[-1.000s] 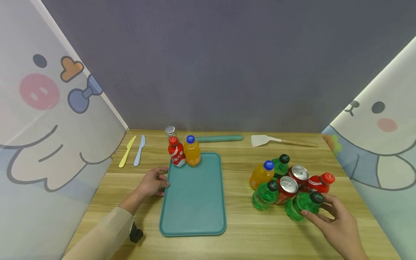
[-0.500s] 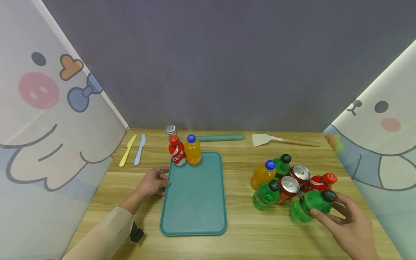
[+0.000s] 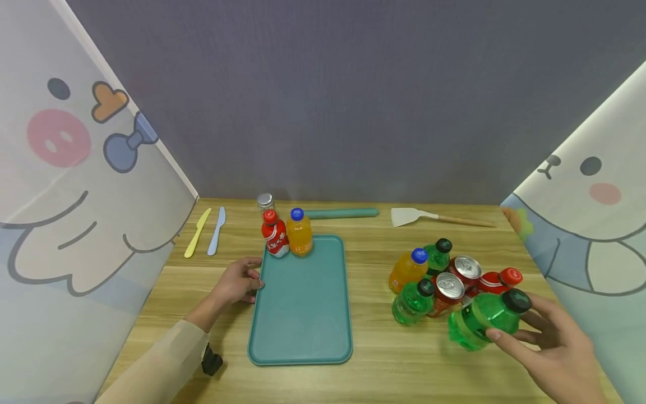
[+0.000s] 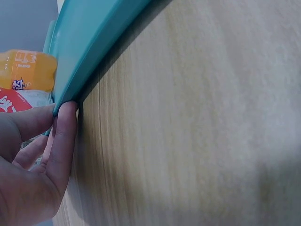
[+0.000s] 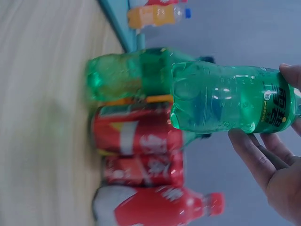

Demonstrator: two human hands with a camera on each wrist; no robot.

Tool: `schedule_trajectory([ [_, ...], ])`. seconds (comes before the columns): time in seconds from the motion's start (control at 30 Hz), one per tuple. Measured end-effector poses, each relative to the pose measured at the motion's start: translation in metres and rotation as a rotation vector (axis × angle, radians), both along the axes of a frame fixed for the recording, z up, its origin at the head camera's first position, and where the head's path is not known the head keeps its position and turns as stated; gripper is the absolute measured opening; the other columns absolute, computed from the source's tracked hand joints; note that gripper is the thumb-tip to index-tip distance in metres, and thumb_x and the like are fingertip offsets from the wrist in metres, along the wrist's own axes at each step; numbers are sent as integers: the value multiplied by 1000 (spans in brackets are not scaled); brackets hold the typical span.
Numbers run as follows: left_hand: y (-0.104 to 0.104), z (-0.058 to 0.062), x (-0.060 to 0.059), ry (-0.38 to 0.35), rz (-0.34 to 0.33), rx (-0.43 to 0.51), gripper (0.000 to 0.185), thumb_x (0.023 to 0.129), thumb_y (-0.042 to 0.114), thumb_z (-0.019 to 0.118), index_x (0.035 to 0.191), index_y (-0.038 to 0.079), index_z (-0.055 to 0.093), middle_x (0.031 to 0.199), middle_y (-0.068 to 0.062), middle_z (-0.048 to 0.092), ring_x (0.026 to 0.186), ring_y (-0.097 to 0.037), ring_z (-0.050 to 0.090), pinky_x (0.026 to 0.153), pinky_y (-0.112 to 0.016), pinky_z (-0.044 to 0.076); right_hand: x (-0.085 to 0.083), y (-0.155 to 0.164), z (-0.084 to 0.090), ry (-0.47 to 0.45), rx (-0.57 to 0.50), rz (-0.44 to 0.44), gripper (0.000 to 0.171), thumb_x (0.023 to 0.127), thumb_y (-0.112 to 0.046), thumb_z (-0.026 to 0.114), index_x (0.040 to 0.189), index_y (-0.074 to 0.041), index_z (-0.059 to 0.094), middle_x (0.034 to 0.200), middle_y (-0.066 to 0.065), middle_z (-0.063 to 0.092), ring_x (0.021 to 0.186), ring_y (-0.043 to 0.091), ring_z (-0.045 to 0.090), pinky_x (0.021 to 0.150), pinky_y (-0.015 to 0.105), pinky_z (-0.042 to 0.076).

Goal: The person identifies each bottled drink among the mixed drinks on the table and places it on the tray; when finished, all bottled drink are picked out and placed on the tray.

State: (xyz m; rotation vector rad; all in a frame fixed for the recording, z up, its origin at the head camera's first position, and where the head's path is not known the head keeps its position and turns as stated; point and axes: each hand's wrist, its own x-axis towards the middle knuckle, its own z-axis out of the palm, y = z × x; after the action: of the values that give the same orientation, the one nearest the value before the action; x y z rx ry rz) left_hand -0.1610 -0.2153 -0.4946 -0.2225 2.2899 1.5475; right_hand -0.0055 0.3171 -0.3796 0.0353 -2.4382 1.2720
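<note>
Evidently for steadiness, the left hand (image 3: 241, 282) pinched the near-left stretch of rim on the teal tray (image 3: 303, 314) between thumb and fingers. The right hand (image 3: 562, 350) held a green bottle (image 3: 479, 322) around its upper part, a grip that presumably left its lower body free of the cans (image 3: 448, 293) beside it; it seemed clear of the table (image 3: 383, 370), well to the tray's right. A red bottle (image 3: 275, 240) and an orange bottle (image 3: 300, 237) stood side by side at the tray's far-left corner, perhaps to save room. The green bottle's dark label (image 5: 277, 106) appeared to read 雪碧, Sprite; the orange one showed what looked like 达; the cans' white lettering was too blurred to read.
</note>
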Motion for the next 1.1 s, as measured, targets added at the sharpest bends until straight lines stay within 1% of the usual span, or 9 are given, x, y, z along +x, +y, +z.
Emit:
schedule_trajectory([
  [0.2, -1, -2, 0, 1, 6, 4, 61, 93, -5, 67, 150, 2, 45, 106, -16, 55, 80, -23, 60, 61, -39, 63, -3, -11, 18, 41, -11, 111, 80, 61, 29, 81, 135, 10, 55, 119, -6, 67, 98, -1, 71, 70, 16, 59],
  [0.3, -2, -3, -1, -2, 13, 8, 61, 93, -6, 66, 150, 3, 45, 107, -16, 54, 80, -23, 60, 62, -39, 63, -9, -19, 24, 75, -96, 201, 79, 59, 31, 79, 133, 13, 55, 120, -3, 67, 99, 2, 72, 73, 16, 60],
  [0.4, -2, -3, -2, -5, 19, 11, 61, 93, -6, 66, 150, 3, 46, 107, -16, 54, 81, -23, 60, 63, -39, 63, -18, -30, 29, 135, -220, 326, 78, 58, 34, 77, 130, 16, 55, 120, 1, 69, 100, 7, 72, 77, 17, 60],
  [0.47, -2, -3, -2, -4, 19, 11, 61, 93, -6, 66, 150, 3, 45, 107, -16, 54, 81, -23, 60, 63, -39, 63, -26, -38, 31, 181, -274, 402, 76, 57, 35, 76, 128, 19, 55, 120, 5, 70, 101, 10, 73, 78, 18, 60],
  [0.6, -1, -4, -2, -2, 17, 12, 61, 93, -7, 66, 150, 3, 46, 107, -16, 55, 80, -23, 61, 63, -39, 63, -40, -56, 33, 233, -301, 476, 73, 56, 33, 78, 125, 19, 56, 121, 9, 71, 101, 11, 74, 77, 18, 60],
  [0.73, -1, -5, -3, 3, 13, 13, 62, 92, -7, 67, 150, 3, 46, 107, -16, 55, 80, -23, 61, 62, -40, 63, -54, -74, 35, 190, -317, 500, 70, 61, 30, 79, 126, 14, 58, 121, 7, 71, 103, 13, 74, 70, 23, 62],
  [0.8, -1, -6, -3, 9, 9, 11, 62, 92, -7, 67, 150, 2, 45, 107, -16, 55, 80, -22, 61, 62, -40, 63, -60, -84, 36, 140, -299, 469, 67, 65, 26, 80, 127, 9, 60, 121, 4, 71, 101, 12, 74, 67, 26, 63],
  [0.97, -2, -5, -3, 17, 13, 12, 62, 92, -7, 67, 149, 2, 46, 105, -16, 55, 78, -22, 61, 60, -40, 63, -76, -110, 35, 43, -184, 357, 61, 74, 8, 86, 129, -8, 65, 123, 0, 69, 104, 10, 72, 70, 28, 64],
  [1.1, -1, -4, -1, 20, 10, 13, 62, 92, -7, 67, 149, 1, 46, 104, -16, 55, 77, -22, 61, 59, -40, 63, -91, -129, 29, 13, -164, 344, 58, 79, -4, 88, 131, -15, 65, 127, 2, 67, 112, 17, 70, 75, 29, 64],
])
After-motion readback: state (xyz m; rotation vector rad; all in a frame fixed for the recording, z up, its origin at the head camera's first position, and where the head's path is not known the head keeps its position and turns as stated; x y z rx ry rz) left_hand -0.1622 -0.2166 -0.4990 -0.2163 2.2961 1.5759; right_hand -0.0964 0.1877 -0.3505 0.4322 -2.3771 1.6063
